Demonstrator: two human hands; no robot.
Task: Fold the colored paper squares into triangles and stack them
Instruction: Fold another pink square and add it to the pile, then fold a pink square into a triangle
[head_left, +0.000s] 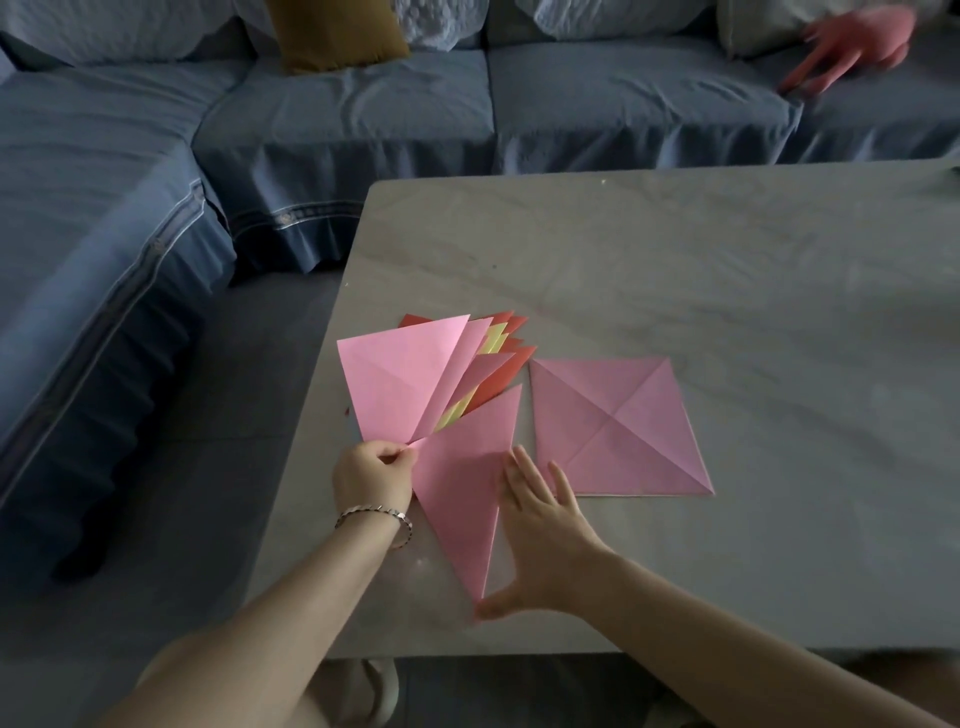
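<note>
A fanned stack of folded paper triangles (410, 379), pink on top with yellow and red layers showing, lies near the table's left edge. My left hand (371, 475) pinches the stack's lower corner. A folded pink triangle (462, 488) lies just below the stack, pointing toward me. My right hand (540, 540) rests flat on its right edge, fingers straight and thumb at its lower tip. An unfolded pink square (618, 426) with diagonal creases lies flat to the right, untouched.
The grey marble table (675, 270) stretches far and right. A blue sofa (337, 114) wraps round the back and left. A pink toy (852, 47) lies on the sofa at the far right. Grey floor (208, 493) shows left of the table.
</note>
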